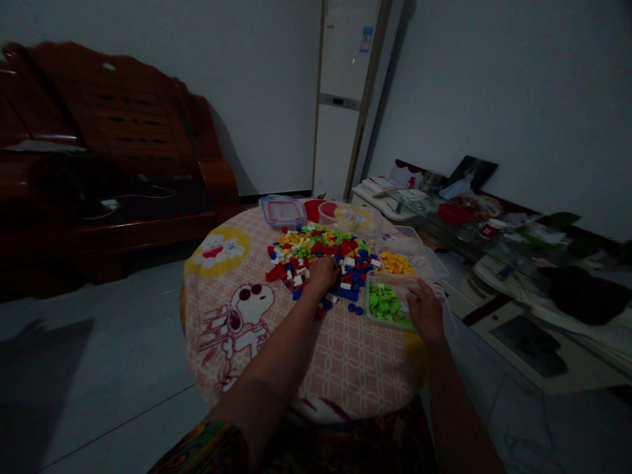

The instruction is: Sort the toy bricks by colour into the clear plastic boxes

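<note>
A pile of small coloured building bricks (320,253) lies on a round table covered with a cartoon-print cloth (237,309). My left hand (323,273) rests in the near edge of the pile, fingers curled down among the bricks; what they grip is hidden. My right hand (423,309) lies on the near rim of a clear tray holding green bricks (385,304), fingers bent over its edge. Behind it stands a second clear tray with yellow bricks (396,262).
Empty clear containers and lids (282,212) stand at the table's far edge with a red bowl (313,209). A dark wooden sofa (99,171) is on the left, a tall white air conditioner (345,99) behind, and a cluttered low glass table (494,237) on the right.
</note>
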A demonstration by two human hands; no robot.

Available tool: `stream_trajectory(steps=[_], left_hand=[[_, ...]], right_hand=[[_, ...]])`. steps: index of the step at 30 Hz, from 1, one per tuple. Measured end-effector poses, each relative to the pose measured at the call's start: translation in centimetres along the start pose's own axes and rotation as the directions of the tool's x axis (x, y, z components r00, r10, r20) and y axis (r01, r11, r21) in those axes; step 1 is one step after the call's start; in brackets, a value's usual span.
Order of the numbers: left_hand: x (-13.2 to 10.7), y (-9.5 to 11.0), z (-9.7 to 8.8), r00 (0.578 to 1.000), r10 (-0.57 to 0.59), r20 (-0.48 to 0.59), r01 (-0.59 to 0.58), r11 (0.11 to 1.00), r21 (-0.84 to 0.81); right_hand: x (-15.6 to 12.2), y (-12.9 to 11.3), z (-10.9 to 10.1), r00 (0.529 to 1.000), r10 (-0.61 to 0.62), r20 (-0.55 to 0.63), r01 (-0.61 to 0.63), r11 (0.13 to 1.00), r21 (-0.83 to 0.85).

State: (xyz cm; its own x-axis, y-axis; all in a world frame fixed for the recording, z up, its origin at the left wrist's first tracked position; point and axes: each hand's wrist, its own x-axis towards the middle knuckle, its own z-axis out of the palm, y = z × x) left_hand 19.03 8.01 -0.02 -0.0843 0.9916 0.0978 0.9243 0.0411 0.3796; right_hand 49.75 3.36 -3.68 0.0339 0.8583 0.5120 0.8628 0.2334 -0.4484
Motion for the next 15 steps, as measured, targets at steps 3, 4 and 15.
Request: stream_trajectory(steps=[3,4,15], left_hand=[[0.2,-0.3,-0.1,0.999,-0.040,-0.004,0.040,0.998,-0.046],[0.2,-0.5,-0.2,0.999,-0.051,-0.008,0.050,0.997,-0.061],[0.3,-1.2,-1.7,0.999,0.038,0.002,-0.037,0.984,-0.174]], right_hand=[[-0.1,-0.1,0.0,1.000,-0.012,-0.016,0.012,1.000,0.002],[-0.1,-0.1,0.0,1.000,-0.020,-0.023,0.020,1.000,0.003],[0.0,0.4,0.2,1.000,-0.021,-0.016,0.021,1.000,-0.016]])
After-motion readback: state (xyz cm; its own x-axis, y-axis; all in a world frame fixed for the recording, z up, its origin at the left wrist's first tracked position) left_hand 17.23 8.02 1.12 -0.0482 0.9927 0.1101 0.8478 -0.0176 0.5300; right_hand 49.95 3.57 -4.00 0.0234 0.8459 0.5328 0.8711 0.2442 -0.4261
